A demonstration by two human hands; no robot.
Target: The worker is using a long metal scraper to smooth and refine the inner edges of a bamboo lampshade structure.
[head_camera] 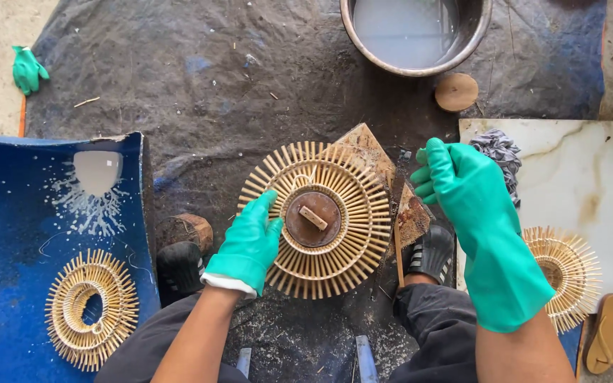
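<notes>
Fingers [431,170] hiding knife [397,227] handle

Green gloves [250,245], tan sunburst wheel [321,220], blue white-splashed sheet [8,234], marbled cream tile [583,184].

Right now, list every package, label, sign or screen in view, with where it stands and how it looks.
None in view: no package, label, sign or screen.
Nearest to a container: round metal basin of cloudy liquid, top centre on the dark tarp.
Blue curved panel, left, bears only white splashes.
</notes>
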